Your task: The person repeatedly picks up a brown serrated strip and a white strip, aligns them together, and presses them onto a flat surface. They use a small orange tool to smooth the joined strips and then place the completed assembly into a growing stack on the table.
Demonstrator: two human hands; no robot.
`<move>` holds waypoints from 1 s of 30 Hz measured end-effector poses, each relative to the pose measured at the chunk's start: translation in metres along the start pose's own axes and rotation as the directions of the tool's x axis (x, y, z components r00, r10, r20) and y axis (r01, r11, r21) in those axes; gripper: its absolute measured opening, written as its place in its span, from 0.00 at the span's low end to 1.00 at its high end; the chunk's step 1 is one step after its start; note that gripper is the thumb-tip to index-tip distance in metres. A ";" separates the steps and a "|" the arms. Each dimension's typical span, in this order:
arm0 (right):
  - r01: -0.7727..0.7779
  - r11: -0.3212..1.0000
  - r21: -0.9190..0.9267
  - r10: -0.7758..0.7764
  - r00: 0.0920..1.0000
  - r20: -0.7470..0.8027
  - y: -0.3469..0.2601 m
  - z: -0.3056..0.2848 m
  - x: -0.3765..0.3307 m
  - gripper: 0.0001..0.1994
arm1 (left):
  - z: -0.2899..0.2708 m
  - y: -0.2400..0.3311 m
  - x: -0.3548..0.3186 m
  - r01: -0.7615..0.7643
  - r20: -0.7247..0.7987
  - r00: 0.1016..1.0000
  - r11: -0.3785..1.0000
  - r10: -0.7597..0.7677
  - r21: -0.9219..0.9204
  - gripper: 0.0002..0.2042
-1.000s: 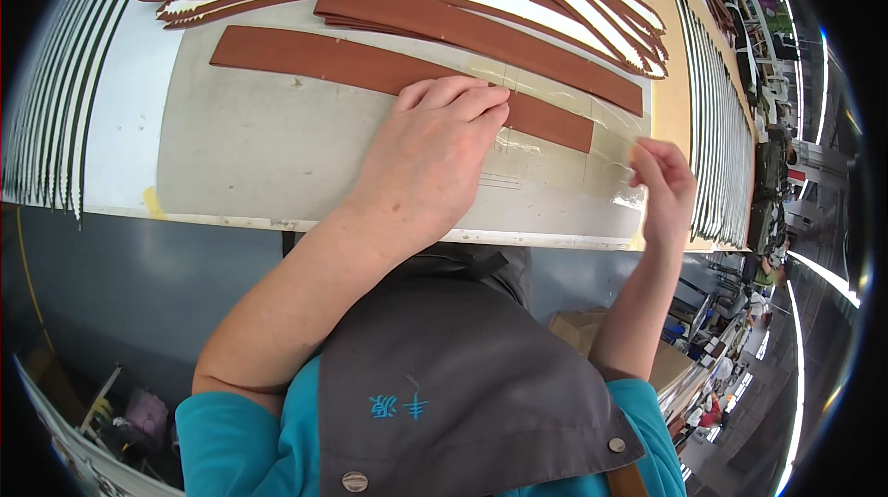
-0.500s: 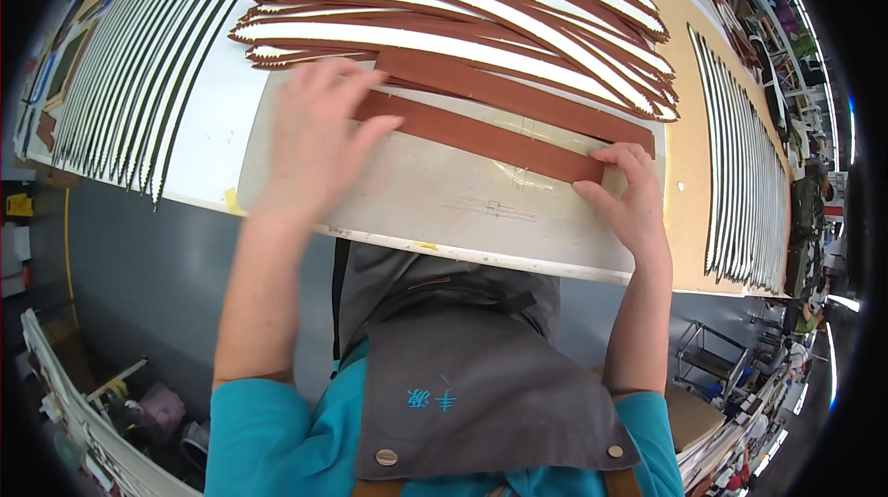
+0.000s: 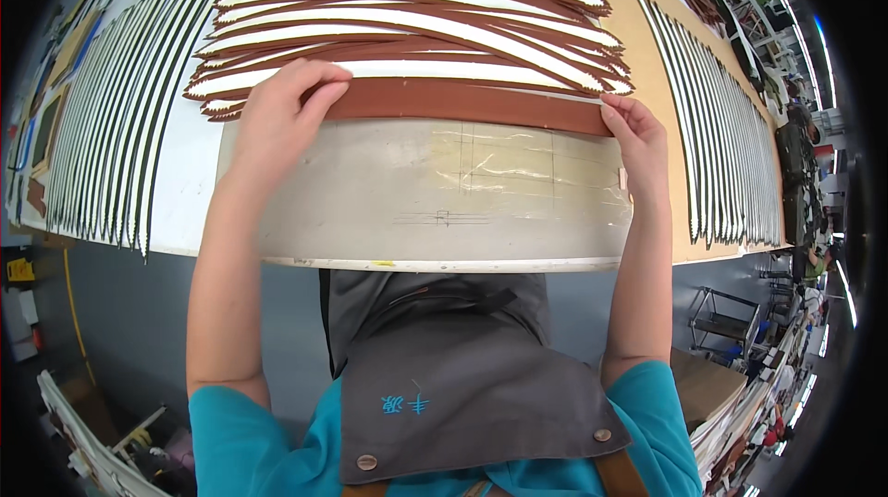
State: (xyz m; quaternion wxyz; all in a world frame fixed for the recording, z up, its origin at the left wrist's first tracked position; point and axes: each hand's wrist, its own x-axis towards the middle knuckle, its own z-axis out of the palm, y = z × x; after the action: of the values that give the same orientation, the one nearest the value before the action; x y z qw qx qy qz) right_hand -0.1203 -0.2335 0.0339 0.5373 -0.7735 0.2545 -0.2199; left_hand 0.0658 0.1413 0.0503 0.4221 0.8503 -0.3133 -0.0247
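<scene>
Left hand (image 3: 282, 113): I read a narrow pinch, thumb and fingertips closed on the left end of the brown strip (image 3: 462, 107).
Right hand (image 3: 645, 141): I read a second narrow pinch, thumb against fingers at the strip's right end.
Brown strip: lies crosswise between both hands, along the far edge of the grey mat (image 3: 342, 192).
Mat: carries a clear tape patch (image 3: 518, 164) and pencil lines (image 3: 442, 218) on the near side of the strip.
Obstruction: a pile of brown-and-white strips (image 3: 407, 21) lies just beyond the brown strip; I cannot tell whether they touch.
Side rows: black-and-white strips stand ranked at left (image 3: 116, 118) and, on a tan board (image 3: 668, 173), at right.
Cardboard (image 3: 708, 381): lower right, below table level; I cannot make out any contents.
Cart (image 3: 726, 323): dark-framed, on the floor just beyond the cardboard.
</scene>
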 end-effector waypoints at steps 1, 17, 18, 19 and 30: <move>0.011 0.989 -0.147 -0.012 1.000 -0.005 0.006 -0.001 0.007 0.12 | 0.005 -0.001 0.008 -0.054 -0.013 0.998 0.981 0.058 0.187 0.08; 0.412 0.601 -0.685 -0.342 0.907 0.245 -0.029 0.075 0.066 0.18 | 0.047 -0.017 0.098 -0.228 0.047 0.969 0.794 0.244 0.563 0.22; 0.405 0.602 -0.688 -0.332 0.911 0.246 -0.029 0.073 0.065 0.17 | 0.049 -0.017 0.099 -0.219 0.043 0.971 0.806 0.235 0.550 0.22; 0.434 0.586 -0.685 -0.377 0.894 0.244 -0.028 0.072 0.064 0.17 | 0.051 -0.018 0.100 -0.210 0.038 0.974 0.817 0.225 0.538 0.22; 0.360 0.925 -0.123 -0.325 0.916 0.235 -0.114 0.040 0.005 0.10 | -0.015 0.002 0.080 -0.386 -0.311 0.815 0.859 0.488 0.337 0.09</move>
State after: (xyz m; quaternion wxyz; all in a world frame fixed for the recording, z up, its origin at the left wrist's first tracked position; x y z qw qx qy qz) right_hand -0.0735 -0.1746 0.1285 0.4490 -0.8664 0.0736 -0.2059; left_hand 0.1336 0.1060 0.0793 0.3551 0.7897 -0.4129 0.2825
